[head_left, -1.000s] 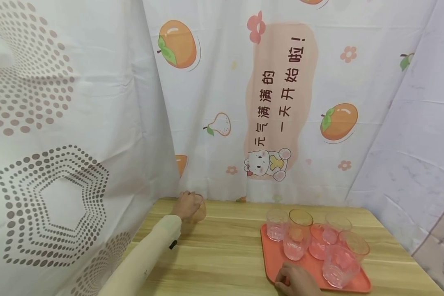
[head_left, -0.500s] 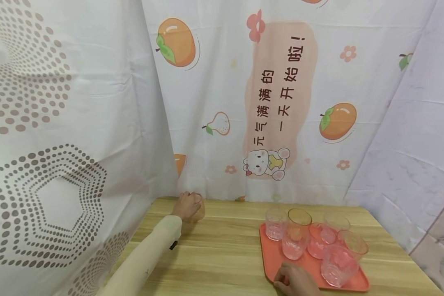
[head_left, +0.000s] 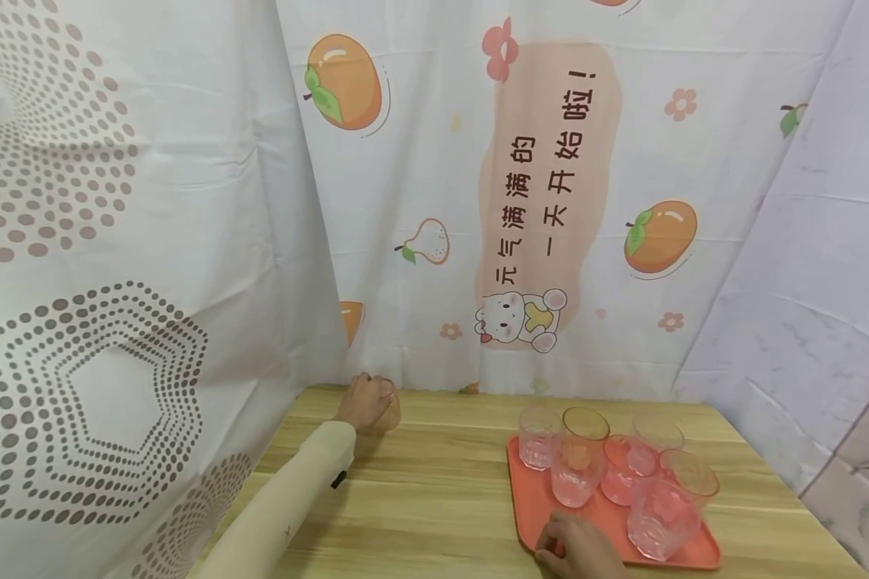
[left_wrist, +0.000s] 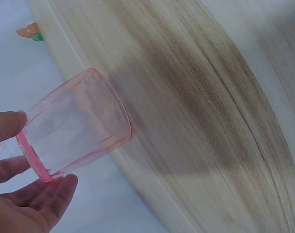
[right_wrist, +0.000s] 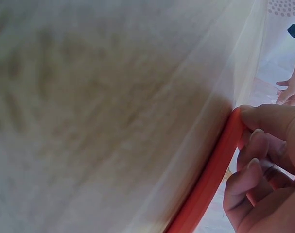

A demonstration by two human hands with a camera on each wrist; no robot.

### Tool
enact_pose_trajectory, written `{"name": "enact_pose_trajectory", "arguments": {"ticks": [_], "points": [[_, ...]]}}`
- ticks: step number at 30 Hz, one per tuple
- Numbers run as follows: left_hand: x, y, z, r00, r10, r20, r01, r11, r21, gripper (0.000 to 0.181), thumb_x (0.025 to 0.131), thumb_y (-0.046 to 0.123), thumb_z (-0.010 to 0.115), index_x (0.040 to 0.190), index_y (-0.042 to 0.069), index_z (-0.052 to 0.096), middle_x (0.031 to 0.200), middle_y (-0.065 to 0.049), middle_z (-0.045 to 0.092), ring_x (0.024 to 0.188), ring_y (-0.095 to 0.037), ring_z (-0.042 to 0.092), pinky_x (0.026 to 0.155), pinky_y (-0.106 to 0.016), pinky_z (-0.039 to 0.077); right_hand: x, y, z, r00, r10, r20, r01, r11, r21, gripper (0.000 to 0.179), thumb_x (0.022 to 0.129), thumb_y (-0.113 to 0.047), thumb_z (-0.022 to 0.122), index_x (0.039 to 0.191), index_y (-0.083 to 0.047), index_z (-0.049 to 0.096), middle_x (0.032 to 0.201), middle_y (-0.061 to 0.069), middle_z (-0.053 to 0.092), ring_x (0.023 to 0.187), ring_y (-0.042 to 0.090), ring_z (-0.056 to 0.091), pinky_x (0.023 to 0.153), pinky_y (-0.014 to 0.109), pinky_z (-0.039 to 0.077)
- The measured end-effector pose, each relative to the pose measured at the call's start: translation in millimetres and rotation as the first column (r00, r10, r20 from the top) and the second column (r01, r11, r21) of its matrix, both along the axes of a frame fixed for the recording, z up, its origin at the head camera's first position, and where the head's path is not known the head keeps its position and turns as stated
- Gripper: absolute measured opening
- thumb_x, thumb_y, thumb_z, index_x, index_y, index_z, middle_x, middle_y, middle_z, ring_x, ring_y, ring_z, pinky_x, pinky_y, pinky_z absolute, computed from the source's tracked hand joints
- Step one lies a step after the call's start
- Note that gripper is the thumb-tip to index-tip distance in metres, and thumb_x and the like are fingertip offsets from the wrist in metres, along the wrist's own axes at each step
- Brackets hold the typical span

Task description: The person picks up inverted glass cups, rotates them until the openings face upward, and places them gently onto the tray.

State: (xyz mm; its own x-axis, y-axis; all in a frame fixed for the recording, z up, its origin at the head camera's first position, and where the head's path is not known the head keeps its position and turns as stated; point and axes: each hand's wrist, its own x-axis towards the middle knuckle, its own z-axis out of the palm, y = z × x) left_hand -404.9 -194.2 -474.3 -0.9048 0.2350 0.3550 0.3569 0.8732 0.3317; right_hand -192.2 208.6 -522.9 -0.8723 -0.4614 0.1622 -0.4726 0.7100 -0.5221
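At the far left of the table, my left hand (head_left: 366, 400) holds a clear pink-tinted cup (head_left: 389, 414). In the left wrist view the thumb and fingers pinch the cup (left_wrist: 79, 121) around its deeper-pink end, while the other end points to the wood. At the lower right, my right hand (head_left: 579, 547) is at the near left corner of an orange-red tray (head_left: 524, 498). The right wrist view has the thumb on the tray's rim (right_wrist: 210, 179), with the other fingers curled beside it.
Several clear, pink and amber-rimmed cups (head_left: 579, 482) stand close together on the tray. The wooden table (head_left: 420, 490) ends at a printed curtain (head_left: 434, 346) behind, and a dotted curtain (head_left: 246, 338) hangs along the left side.
The head view has shifted slightly. Both hands, the cup and the tray stay in nearly the same places.
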Motion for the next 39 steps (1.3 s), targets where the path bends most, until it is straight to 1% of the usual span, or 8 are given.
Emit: {"name": "enact_pose_trajectory", "arguments": {"ticks": [3,6,10,13,19,24,32,39], "points": [[1.0,0.0,0.6,1.000,0.004,0.009,-0.004,1.000,0.007,0.015,0.096,0.013,0.067,0.107,0.010,0.077,0.105,-0.018,0.066,0.099,-0.038,0.058,0.089,-0.051,0.051,-0.2,-0.5,0.9,1.000,0.004,0.007,-0.004,1.000,0.000,0.014,0.087,-0.024,0.083,0.079,-0.023,0.072,0.074,-0.020,0.046,0.062,-0.004,0.044,0.053,0.023,0.038],[3.6,0.1,1.8,1.000,0.009,0.015,-0.009,1.000,0.009,0.019,0.097,0.014,0.067,0.112,0.002,0.073,0.107,-0.022,0.065,0.101,-0.039,0.058,0.089,-0.052,0.052,0.1,-0.6,1.8,1.000,0.003,0.016,-0.003,1.000,-0.001,0.014,0.088,-0.024,0.083,0.079,-0.022,0.072,0.074,-0.020,0.047,0.062,-0.004,0.044,0.053,0.023,0.038],[4.3,-0.1,2.4,1.000,0.008,-0.012,-0.008,1.000,-0.010,0.029,0.098,0.017,0.069,0.115,-0.006,0.066,0.107,-0.026,0.063,0.101,-0.042,0.059,0.089,-0.053,0.053,0.6,-0.6,2.9,1.000,-0.002,0.021,0.002,1.000,-0.003,0.014,0.088,-0.024,0.083,0.078,-0.022,0.072,0.073,-0.020,0.047,0.062,-0.004,0.044,0.053,0.023,0.038],[3.0,0.3,2.8,1.000,0.013,-0.020,-0.013,1.000,-0.021,0.032,0.098,0.019,0.070,0.114,-0.008,0.064,0.106,-0.026,0.063,0.101,-0.043,0.059,0.088,-0.053,0.052,0.0,-0.5,3.1,1.000,-0.008,0.030,0.008,1.000,0.000,0.014,0.087,-0.023,0.083,0.078,-0.023,0.072,0.074,-0.019,0.047,0.062,-0.004,0.044,0.053,0.023,0.038],[-2.0,-1.1,1.2,1.000,0.023,0.013,-0.023,0.999,-0.037,0.044,0.097,0.022,0.069,0.123,-0.013,0.060,0.112,-0.030,0.059,0.107,-0.045,0.057,0.089,-0.054,0.052,-0.7,-0.1,1.4,0.999,-0.016,0.039,0.015,1.000,0.003,0.014,0.087,-0.024,0.083,0.078,-0.025,0.072,0.074,-0.019,0.048,0.062,-0.004,0.045,0.053,0.023,0.038],[-7.0,-4.5,-0.8,0.997,0.036,0.065,-0.034,0.999,-0.042,0.051,0.098,0.031,0.068,0.120,-0.015,0.061,0.107,-0.025,0.055,0.099,-0.038,0.053,0.085,-0.050,0.053,0.6,-0.6,0.3,0.999,-0.020,0.031,0.020,1.000,-0.004,0.015,0.087,-0.024,0.083,0.077,-0.027,0.071,0.074,-0.020,0.047,0.061,-0.004,0.045,0.053,0.023,0.038],[-11.0,-4.2,1.8,0.994,0.058,0.095,-0.059,0.998,0.010,0.045,0.095,0.028,0.069,0.109,-0.014,0.062,0.105,-0.026,0.056,0.100,-0.043,0.054,0.087,-0.053,0.051,0.4,-1.3,0.3,1.000,-0.017,0.014,0.017,1.000,-0.005,0.015,0.087,-0.023,0.083,0.078,-0.026,0.071,0.074,-0.020,0.046,0.062,-0.004,0.045,0.053,0.023,0.038],[-3.6,-0.4,8.8,0.991,0.061,0.118,-0.062,0.998,0.004,0.034,0.092,0.024,0.068,0.104,-0.008,0.067,0.101,-0.022,0.059,0.100,-0.041,0.053,0.088,-0.053,0.049,1.4,-1.3,1.8,1.000,-0.015,0.015,0.015,1.000,-0.008,0.016,0.086,-0.022,0.083,0.077,-0.026,0.071,0.074,-0.020,0.047,0.061,-0.004,0.045,0.053,0.023,0.038]]}}
